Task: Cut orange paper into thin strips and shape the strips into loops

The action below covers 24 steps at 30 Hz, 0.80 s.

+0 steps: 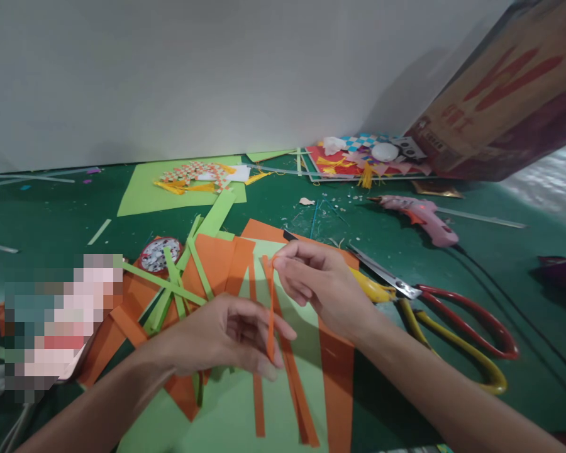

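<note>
Between my two hands a narrow orange paper strip (271,308) is held upright, slightly bent. My right hand (318,277) pinches its top end with thumb and forefinger. The lower end is between the thumb and fingers of my left hand (231,333). Beneath them lie other loose orange strips (296,384) on a light green paper sheet (217,421), with orange paper (338,390) under it. Left of my left hand, bright green paper strips (170,286) are heaped across orange pieces.
Scissors (405,286) with red and yellow handles lie right of my right hand. Behind them is a pink glue gun (427,217) with a trailing cord. A checkered woven paper piece (193,176) with yellow tassels lies at the back. A cardboard box (504,94) stands at the right.
</note>
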Each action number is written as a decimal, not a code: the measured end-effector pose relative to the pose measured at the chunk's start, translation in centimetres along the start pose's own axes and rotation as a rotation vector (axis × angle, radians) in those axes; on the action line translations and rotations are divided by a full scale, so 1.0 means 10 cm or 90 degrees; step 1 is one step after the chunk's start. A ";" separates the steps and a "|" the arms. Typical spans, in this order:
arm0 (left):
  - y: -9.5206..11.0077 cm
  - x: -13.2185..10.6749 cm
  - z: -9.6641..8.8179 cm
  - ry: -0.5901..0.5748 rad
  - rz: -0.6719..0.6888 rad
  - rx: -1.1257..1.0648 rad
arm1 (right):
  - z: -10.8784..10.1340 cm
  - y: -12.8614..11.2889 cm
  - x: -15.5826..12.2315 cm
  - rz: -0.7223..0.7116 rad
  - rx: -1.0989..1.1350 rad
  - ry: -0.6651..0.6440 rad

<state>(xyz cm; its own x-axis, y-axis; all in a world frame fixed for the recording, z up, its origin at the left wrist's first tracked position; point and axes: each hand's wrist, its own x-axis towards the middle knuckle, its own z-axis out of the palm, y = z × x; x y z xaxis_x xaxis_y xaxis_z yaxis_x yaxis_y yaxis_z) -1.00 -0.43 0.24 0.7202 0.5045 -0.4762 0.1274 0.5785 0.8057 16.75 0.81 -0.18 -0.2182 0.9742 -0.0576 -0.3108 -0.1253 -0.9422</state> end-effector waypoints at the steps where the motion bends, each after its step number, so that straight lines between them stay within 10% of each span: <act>1: -0.01 0.00 0.00 -0.002 0.004 -0.002 | 0.00 0.00 0.00 0.001 -0.001 -0.002; 13: 0.02 0.01 -0.02 -0.026 0.077 0.062 | 0.00 -0.02 0.02 0.005 -0.029 -0.004; 24: 0.01 0.07 0.12 0.274 0.139 0.268 | 0.03 -0.01 -0.01 -0.020 -0.236 -0.050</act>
<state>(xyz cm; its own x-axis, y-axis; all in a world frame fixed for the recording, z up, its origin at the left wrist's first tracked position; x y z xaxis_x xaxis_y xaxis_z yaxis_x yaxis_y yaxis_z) 0.31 -0.76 0.46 0.4333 0.8447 -0.3143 0.3287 0.1766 0.9278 16.55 0.67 0.01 -0.2885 0.9573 -0.0154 0.0347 -0.0056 -0.9994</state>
